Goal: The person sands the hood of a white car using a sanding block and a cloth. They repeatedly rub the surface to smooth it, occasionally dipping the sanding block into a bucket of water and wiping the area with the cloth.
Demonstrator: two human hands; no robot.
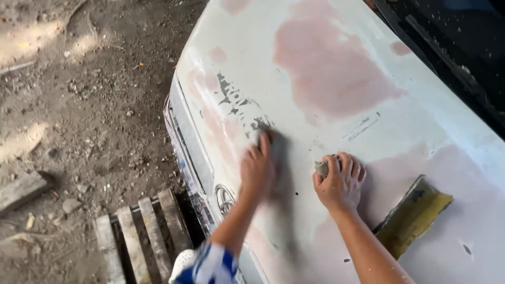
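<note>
Bonnet [336, 131] is mostly dull white with pink filler patches; flaked dark paint remains near its front edge. Left hand [258, 168] presses flat on it, blurred. Right hand [339, 184] pinches grey pad [321, 168] beside yellow sheet [415, 215].

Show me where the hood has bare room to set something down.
Free: the upper hood over the big pink patch, and the lower right corner beyond the yellow sheet. Crowded: the front middle, where the left hand, blurred, the right hand gripping a grey wad and the sheet sit close.
</note>
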